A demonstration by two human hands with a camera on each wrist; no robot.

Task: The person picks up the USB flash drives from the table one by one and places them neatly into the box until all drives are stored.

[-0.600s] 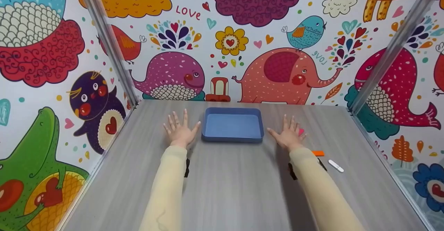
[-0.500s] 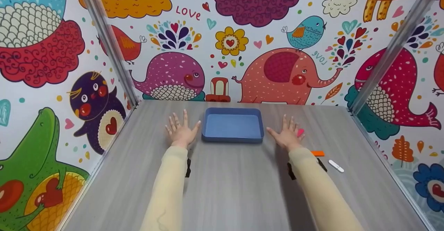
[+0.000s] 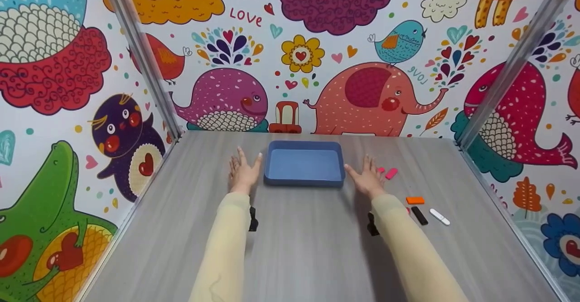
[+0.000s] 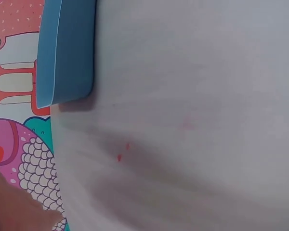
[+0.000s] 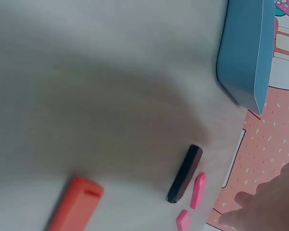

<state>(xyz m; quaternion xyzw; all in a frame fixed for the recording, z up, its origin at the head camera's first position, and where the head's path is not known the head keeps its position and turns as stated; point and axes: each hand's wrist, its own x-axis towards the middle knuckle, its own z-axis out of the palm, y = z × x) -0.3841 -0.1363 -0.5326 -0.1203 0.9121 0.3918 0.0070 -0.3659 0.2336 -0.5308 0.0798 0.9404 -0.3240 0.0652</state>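
A shallow blue rectangular tray (image 3: 303, 182) lies at the back middle of the table. My left hand (image 3: 244, 175) is held just left of it, fingers extended and thumb apart, gripping nothing. On the tray's other side my right hand (image 3: 367, 180) also has extended fingers, its thumb near the tray's right edge; whether it touches cannot be told. Beside the right hand lie two small pink pieces (image 3: 391, 173), one partly hidden behind its fingers. In the right wrist view, a small black bar (image 5: 185, 174) and an orange-red block (image 5: 77, 206) appear.
Right of my forearm lie an orange block (image 3: 415, 200), a dark bar (image 3: 419, 216) and a slim white piece (image 3: 439, 217). A red bit (image 3: 408, 210) peeks out by the sleeve. Patterned walls (image 3: 299, 25) with metal posts (image 3: 140, 57) enclose the grey table (image 3: 308, 247).
Both hands have moved inward toward the tray and turned slightly, their fingers less spread. The pink pieces, dark bar and red bit are now more exposed. The tray has stayed put.
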